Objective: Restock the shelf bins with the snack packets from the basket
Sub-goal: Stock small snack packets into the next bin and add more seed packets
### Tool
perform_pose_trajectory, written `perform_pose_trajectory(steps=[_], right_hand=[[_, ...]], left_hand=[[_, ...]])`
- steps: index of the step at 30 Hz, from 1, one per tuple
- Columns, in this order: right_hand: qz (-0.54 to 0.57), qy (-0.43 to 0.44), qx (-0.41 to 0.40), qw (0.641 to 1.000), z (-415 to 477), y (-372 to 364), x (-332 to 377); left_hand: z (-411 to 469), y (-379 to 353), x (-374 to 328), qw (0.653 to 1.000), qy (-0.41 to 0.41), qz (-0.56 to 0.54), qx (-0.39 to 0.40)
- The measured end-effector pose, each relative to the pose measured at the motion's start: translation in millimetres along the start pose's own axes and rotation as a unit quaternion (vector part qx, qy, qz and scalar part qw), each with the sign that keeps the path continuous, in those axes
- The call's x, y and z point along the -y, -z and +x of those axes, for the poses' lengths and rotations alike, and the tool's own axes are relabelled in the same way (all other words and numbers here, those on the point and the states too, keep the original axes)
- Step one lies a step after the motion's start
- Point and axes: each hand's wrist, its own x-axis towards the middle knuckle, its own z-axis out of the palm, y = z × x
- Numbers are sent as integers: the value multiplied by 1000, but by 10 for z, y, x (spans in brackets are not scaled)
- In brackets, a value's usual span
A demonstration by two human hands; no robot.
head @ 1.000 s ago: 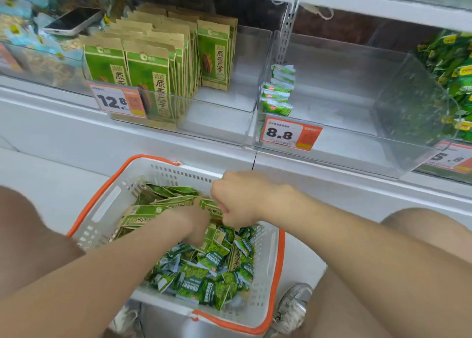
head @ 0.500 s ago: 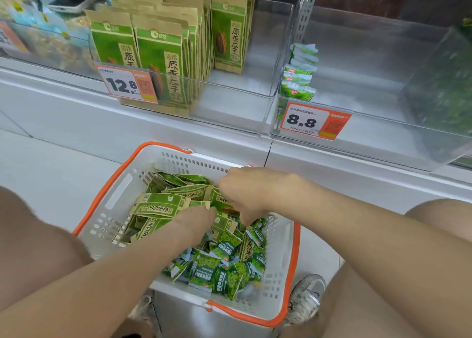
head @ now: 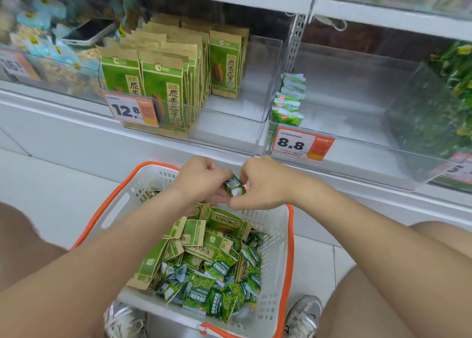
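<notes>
Snack packets (head: 204,261) heap the basket (head: 277,238); the 8.8 bin (head: 370,164) above it holds few, so most restocking remains. Left hand (head: 201,182) and right hand (head: 265,184) pinch one green packet (head: 233,185).

Phone (head: 88,32) upper left (screen up); orange price tags (head: 302,143); grey sneakers (head: 304,314) below.

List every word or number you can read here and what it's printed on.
"12.8": price tag on the left bin.
"8.8": second price tag on the right bin.
"洽洽", "原香瓜子": kraft packets in the left bin.
Far-left tag, far-right tag: blurred or cut off.
Small green packets: print too small to read.
</notes>
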Motion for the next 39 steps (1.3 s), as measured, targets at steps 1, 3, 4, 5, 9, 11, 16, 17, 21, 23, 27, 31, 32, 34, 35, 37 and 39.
perform_pose_trajectory(steps=[1,3,4,5,9,11,16,17,21,23,27,31,32,34,35,37,39], right_hand=[[11,-6,-7,1000,-25,19,1],[28,-16,-29,999,-77,54,-6],[39,-24,-43,998,-96,69,-20],[55,-35,-53,997,-107,88,-40],[287,-92,-34,953,-183,174,-88],[408,-104,-24,907,-256,238,-79],[453,-108,-40,884,-336,336,-120],[456,-112,-55,881,-354,373,-124],[445,-114,-91,883,-430,540,-142],[436,-111,-99,888,-460,622,-157],[444,-110,-186,869,-443,820,-266],[336,-139,-355,861,-315,911,-552],[301,-151,-364,869,-284,918,-634],[254,-165,-350,887,-233,934,-775],[241,-171,-330,897,-211,951,-811],[208,-187,-281,918,-136,981,-875],[170,-209,-230,935,-44,995,-931]], left_hand=[[-33,0,-57,1000,1,-21,5],[-98,2,-160,999,-12,-35,20],[-123,2,-202,999,-29,-33,25],[-136,1,-237,998,-52,-32,28],[-146,-5,-323,988,-140,-36,-54],[-143,-4,-345,988,-136,-56,-44],[-151,2,-389,985,-143,-99,14],[-142,-3,-399,983,-151,-101,6],[-131,-63,-489,977,-188,-101,4],[-124,-109,-551,971,-221,-86,-7],[-127,-192,-637,923,-356,60,-137],[-23,-243,-638,829,-478,207,-202],[11,-257,-636,819,-489,227,-194],[55,-294,-635,815,-494,254,-164],[63,-314,-632,814,-490,271,-154],[72,-348,-624,803,-485,306,-161],[93,-363,-624,801,-481,314,-172]])
